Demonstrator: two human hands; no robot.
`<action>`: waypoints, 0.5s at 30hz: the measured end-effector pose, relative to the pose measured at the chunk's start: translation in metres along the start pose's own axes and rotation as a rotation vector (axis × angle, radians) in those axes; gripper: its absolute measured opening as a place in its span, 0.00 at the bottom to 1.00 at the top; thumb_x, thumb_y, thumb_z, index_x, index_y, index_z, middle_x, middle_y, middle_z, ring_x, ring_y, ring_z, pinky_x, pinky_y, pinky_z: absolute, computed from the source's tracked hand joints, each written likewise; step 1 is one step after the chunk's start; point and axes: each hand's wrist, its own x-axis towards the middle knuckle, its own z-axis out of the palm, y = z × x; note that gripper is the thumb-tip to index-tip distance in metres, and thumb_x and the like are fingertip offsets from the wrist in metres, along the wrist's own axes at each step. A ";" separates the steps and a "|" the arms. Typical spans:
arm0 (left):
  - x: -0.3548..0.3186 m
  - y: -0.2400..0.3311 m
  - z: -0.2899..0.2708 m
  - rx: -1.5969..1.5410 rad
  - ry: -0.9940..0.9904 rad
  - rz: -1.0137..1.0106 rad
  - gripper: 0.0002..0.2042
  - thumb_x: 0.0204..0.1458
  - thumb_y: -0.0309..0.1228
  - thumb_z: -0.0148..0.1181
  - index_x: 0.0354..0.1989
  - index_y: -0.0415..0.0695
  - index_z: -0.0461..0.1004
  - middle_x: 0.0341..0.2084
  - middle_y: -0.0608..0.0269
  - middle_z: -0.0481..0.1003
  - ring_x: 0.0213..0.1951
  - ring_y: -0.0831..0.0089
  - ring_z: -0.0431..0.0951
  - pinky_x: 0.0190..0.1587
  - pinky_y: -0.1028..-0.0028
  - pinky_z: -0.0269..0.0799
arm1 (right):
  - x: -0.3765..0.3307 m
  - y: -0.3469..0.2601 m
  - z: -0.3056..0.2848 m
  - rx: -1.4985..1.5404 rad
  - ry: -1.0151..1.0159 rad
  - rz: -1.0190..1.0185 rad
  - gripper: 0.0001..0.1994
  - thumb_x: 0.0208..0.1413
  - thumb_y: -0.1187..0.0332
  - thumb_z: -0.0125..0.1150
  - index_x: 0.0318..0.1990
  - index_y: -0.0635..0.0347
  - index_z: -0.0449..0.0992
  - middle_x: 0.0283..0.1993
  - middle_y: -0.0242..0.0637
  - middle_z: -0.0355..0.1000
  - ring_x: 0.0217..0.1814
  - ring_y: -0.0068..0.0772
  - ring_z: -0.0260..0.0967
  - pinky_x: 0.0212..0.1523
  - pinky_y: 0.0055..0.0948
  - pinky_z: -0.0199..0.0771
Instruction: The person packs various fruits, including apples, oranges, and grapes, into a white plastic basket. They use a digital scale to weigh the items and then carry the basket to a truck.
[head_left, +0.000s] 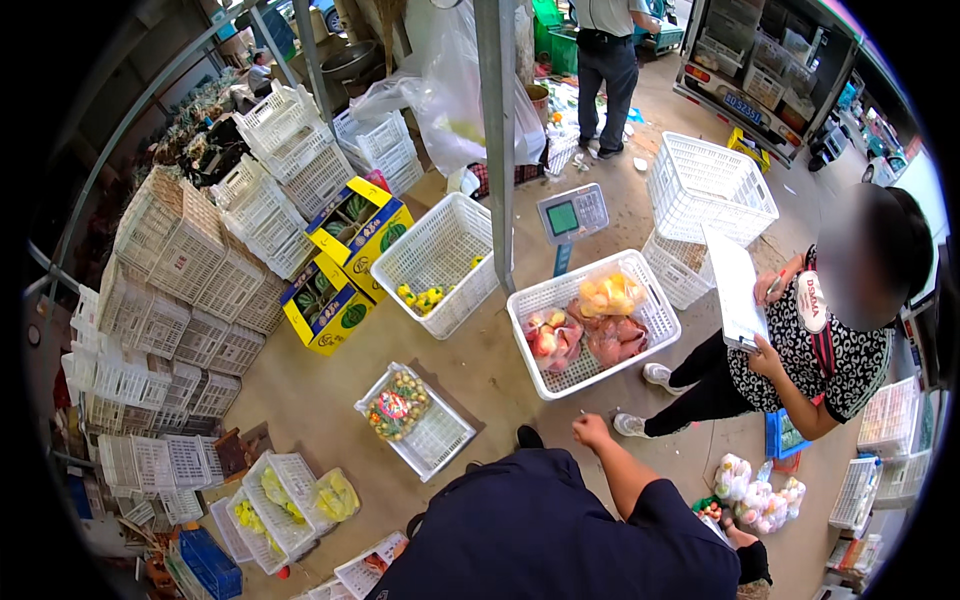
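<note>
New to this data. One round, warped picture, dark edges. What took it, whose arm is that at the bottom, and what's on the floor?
A wide fisheye camera worn on a person's head took it, looking down; that is why straight lines bend and the rim is dark. No robot is involved.

The dark blue shirt at the bottom is the wearer's own body. Their bare right hand reaches forward, loosely closed, and seems to hold nothing. The left hand is not in view.

Just beyond the hand, a white plastic lattice crate sits on the bare floor, holding clear bags of red and yellow fruit. Behind the crate stands a grey weighing scale on a post.

At right, another person in a patterned top writes on a white clipboard. More white crates and yellow cardboard boxes lie to the left.
</note>
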 end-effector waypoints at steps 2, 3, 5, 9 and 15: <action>-0.006 0.022 -0.009 -0.204 0.041 -0.056 0.17 0.46 0.29 0.61 0.45 0.36 0.71 0.30 0.55 0.76 0.31 0.68 0.77 0.34 0.72 0.73 | 0.006 -0.048 0.006 0.047 -0.050 0.052 0.07 0.48 0.71 0.56 0.31 0.66 0.77 0.21 0.36 0.72 0.20 0.25 0.69 0.21 0.25 0.68; -0.013 0.050 -0.013 -0.315 0.046 -0.080 0.16 0.47 0.29 0.60 0.44 0.35 0.71 0.30 0.55 0.76 0.31 0.69 0.77 0.34 0.73 0.73 | 0.005 -0.054 0.003 0.087 -0.040 0.075 0.08 0.48 0.71 0.57 0.33 0.67 0.77 0.23 0.37 0.73 0.20 0.25 0.69 0.23 0.24 0.69; -0.019 0.091 -0.020 -0.406 0.057 -0.081 0.16 0.47 0.29 0.60 0.43 0.35 0.71 0.29 0.56 0.76 0.31 0.70 0.77 0.34 0.75 0.73 | 0.005 -0.063 0.005 0.077 -0.047 0.102 0.08 0.48 0.70 0.57 0.33 0.66 0.77 0.25 0.38 0.74 0.21 0.26 0.70 0.24 0.25 0.70; -0.013 0.117 -0.023 -0.476 0.045 -0.017 0.17 0.48 0.28 0.61 0.44 0.33 0.70 0.32 0.57 0.76 0.32 0.70 0.77 0.37 0.74 0.73 | -0.007 -0.056 0.012 -0.083 -0.097 0.127 0.09 0.47 0.69 0.58 0.33 0.65 0.77 0.25 0.39 0.75 0.23 0.27 0.72 0.25 0.26 0.72; -0.001 0.059 -0.008 -0.340 0.033 0.000 0.15 0.47 0.30 0.62 0.42 0.34 0.73 0.32 0.57 0.77 0.33 0.71 0.77 0.39 0.74 0.72 | -0.030 0.010 0.015 -0.257 -0.132 0.243 0.10 0.45 0.68 0.59 0.33 0.65 0.78 0.24 0.38 0.75 0.22 0.28 0.72 0.23 0.27 0.72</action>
